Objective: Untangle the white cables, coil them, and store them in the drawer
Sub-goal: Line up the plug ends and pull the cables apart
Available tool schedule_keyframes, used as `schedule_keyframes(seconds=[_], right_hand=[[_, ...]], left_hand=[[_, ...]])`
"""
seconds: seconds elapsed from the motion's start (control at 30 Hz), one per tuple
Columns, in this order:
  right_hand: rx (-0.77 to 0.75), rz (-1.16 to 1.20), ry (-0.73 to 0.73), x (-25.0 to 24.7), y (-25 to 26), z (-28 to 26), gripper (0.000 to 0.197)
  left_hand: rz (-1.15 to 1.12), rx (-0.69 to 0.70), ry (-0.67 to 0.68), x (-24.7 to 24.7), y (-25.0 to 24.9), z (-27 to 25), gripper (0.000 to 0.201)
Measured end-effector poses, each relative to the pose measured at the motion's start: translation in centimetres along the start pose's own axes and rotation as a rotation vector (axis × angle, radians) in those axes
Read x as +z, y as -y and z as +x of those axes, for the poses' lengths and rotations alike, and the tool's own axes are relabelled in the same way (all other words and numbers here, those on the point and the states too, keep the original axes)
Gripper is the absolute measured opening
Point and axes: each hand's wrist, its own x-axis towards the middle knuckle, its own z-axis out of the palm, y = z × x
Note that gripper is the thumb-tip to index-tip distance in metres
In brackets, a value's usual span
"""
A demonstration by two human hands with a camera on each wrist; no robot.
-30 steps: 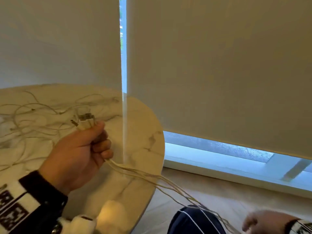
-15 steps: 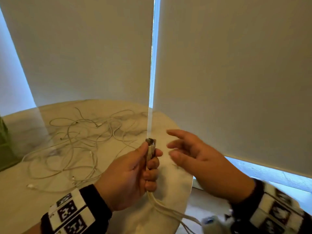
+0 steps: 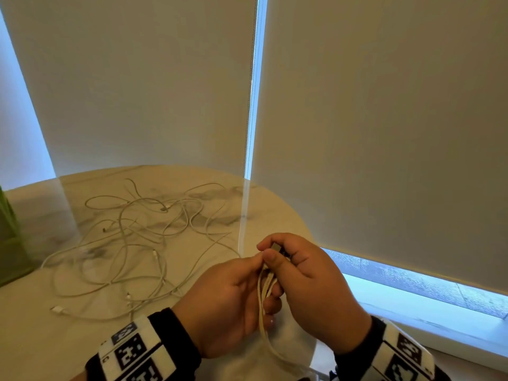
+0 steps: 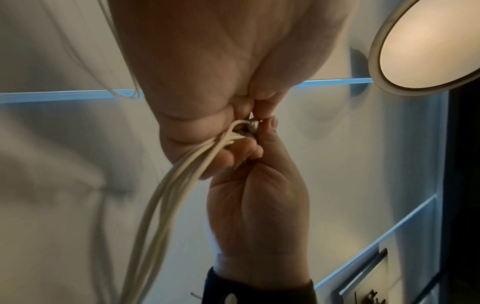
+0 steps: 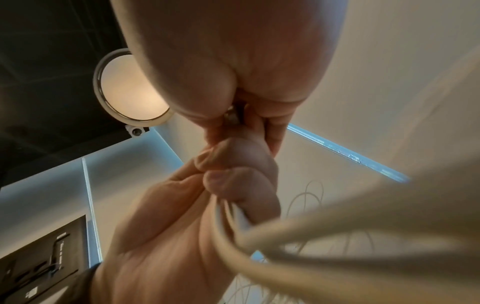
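My left hand (image 3: 242, 292) grips a bundle of white cables (image 3: 265, 292) that hangs down off the table's near edge. My right hand (image 3: 286, 257) pinches the metal plug ends (image 3: 275, 246) at the top of that bundle, thumb against forefinger. The left wrist view shows the same cable strands (image 4: 182, 176) running down from the plug ends (image 4: 253, 126) between both hands. In the right wrist view the strands (image 5: 259, 230) pass blurred under my left hand (image 5: 182, 216). A loose tangle of white cables (image 3: 143, 243) lies on the table to the left. No drawer shows.
The round marble table (image 3: 68, 342) ends just right of my hands. Roller blinds (image 3: 384, 119) cover the window behind, with a sill (image 3: 439, 320) below. A green object (image 3: 11, 243) stands at the table's left edge. A round ceiling lamp (image 4: 426, 43) glows overhead.
My right hand came up from below the table, reached in open, and now pinches the plug ends above my left hand. The head view swung left and down over the table.
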Motion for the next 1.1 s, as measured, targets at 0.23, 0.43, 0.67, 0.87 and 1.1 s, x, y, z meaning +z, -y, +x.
schedule_keyframes(seconds=[0.23, 0.43, 0.67, 0.87, 1.1], right_hand=[[0.014, 0.014, 0.123, -0.6, -0.5, 0.4, 0.03], [0.018, 0.115, 0.158, -1.8, -1.1, 0.5, 0.043], [0.027, 0.19, 0.024, -1.7, -1.2, 0.3, 0.025], [0.052, 0.127, 0.03, -1.6, -0.7, 0.6, 0.028], [0.119, 0.107, 0.066, -1.1, -1.2, 1.4, 0.023]], left_hand=[[-0.051, -0.075, -0.047, -0.1, -0.3, -0.2, 0.026], [0.0, -0.112, -0.052, -0.2, -0.3, -0.2, 0.041], [0.105, -0.071, -0.145, 0.0, 0.2, 0.0, 0.047], [0.104, -0.081, -0.111, -0.3, 0.0, 0.1, 0.054], [0.243, 0.016, -0.197, -0.4, -0.1, 0.3, 0.048]])
